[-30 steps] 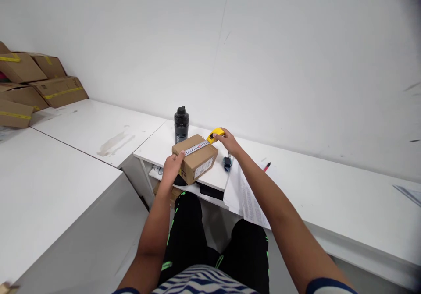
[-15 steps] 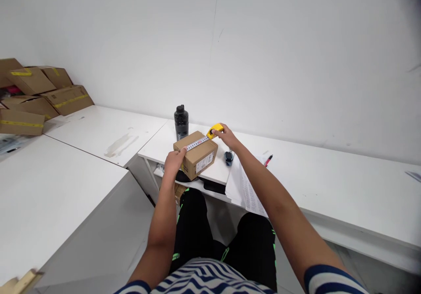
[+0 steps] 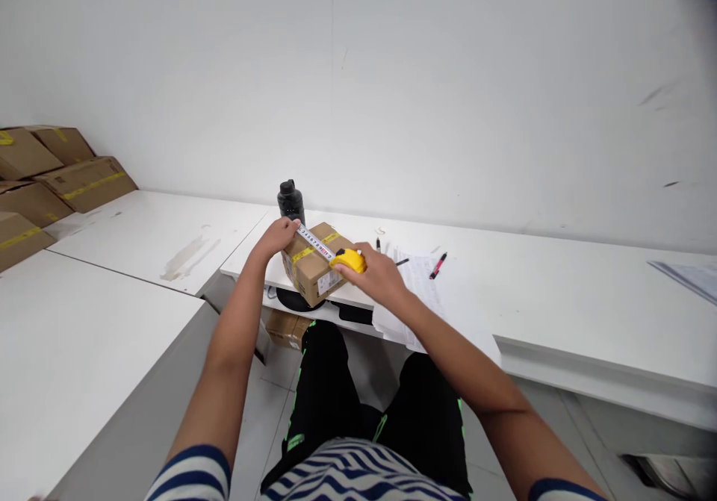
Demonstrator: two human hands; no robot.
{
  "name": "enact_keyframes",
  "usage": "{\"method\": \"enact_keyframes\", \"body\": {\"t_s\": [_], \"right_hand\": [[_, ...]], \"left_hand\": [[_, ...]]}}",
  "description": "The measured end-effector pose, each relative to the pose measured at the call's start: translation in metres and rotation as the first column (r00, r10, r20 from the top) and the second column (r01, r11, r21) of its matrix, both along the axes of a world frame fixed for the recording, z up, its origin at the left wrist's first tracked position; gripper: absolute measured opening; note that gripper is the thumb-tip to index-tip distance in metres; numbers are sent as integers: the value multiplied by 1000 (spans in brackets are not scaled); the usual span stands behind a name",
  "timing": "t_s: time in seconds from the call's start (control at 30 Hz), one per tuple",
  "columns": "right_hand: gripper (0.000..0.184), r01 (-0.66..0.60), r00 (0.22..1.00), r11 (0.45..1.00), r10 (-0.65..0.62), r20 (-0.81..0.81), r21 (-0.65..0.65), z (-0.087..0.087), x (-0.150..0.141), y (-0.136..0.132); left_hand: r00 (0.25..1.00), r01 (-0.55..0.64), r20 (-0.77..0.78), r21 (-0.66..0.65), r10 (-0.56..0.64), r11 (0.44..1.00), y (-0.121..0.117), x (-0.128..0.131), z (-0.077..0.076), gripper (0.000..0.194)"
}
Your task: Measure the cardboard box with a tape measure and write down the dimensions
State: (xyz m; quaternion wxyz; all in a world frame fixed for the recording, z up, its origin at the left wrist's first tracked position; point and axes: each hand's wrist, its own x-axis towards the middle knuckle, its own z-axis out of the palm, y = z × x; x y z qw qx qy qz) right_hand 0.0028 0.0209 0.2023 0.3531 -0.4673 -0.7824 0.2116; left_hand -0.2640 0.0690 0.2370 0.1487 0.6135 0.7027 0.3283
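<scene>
A cardboard box (image 3: 309, 271) with yellow tape and a white label sits at the front edge of the white desk. Across its top runs the pulled-out white blade of a tape measure (image 3: 351, 260), whose yellow case is gripped in my right hand (image 3: 381, 277) by the box's right edge. My left hand (image 3: 278, 236) pinches the blade's free end at the far left edge of the box. The blade lies slantwise, from far left to near right. The fingertips of my left hand partly cover the blade's end.
Just behind the box stands a dark bottle (image 3: 290, 201). Papers (image 3: 414, 314) and a red pen (image 3: 438, 266) lie to the right. Several cardboard boxes (image 3: 84, 182) are piled at the far left. Another carton (image 3: 284, 328) is under the desk.
The blade has turned from pointing far right to pointing near right across the box top. My right hand came nearer with the case; my left hand moved to the far left edge.
</scene>
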Motion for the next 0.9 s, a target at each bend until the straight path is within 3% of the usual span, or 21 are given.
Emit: {"method": "enact_keyframes", "body": {"t_s": [0.1,0.23,0.33,0.47,0.7,0.9], "right_hand": [[50,26,1000,998,-26,2,52,-16,-10,-18],[50,84,994,978,-95,50,190,-23,-17,-21],[53,79,978,971,-119,172,227,-17,-22,-19],[53,90,928,979,-150,341,185,-5,-27,-19],[66,46,858,990,-107,502,133,-2,-27,-23],[59,29,857,989,-100,506,147,6,-26,-17]], "left_hand": [[991,-35,-134,-82,24,996,25,6,-7,33],[997,-8,-80,-77,1,997,32,8,-23,30],[998,52,49,-57,-49,997,31,4,-33,34],[989,54,139,-57,-45,997,32,2,-39,37],[990,28,137,-64,-19,998,37,1,-38,39],[998,9,61,-38,-6,999,44,-3,-45,39]]}}
